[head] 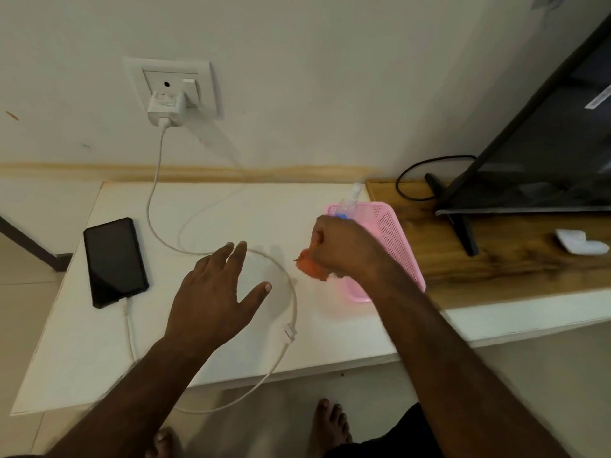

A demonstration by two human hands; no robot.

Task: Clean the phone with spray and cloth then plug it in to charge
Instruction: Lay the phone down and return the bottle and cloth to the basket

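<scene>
A black phone (pixel 114 261) lies screen-up at the left of the white table (pixel 99 368), with a white cable (pixel 292 302) plugged into its near end. The cable loops across the table up to a white charger (pixel 166 109) in the wall socket (pixel 172 84). My left hand (pixel 215 292) hovers open over the table's middle, fingers spread. My right hand (pixel 344 247) is closed on an orange cloth (pixel 309 267) at the near edge of a pink basket (pixel 393 239). A clear spray bottle (pixel 350 201) stands in the basket, behind my right hand.
A dark television (pixel 545 143) on a stand sits on the wooden shelf (pixel 496 269) at the right, with a black cord behind it. A small white object (pixel 580 241) lies on the wood. My bare feet show below the table's front edge.
</scene>
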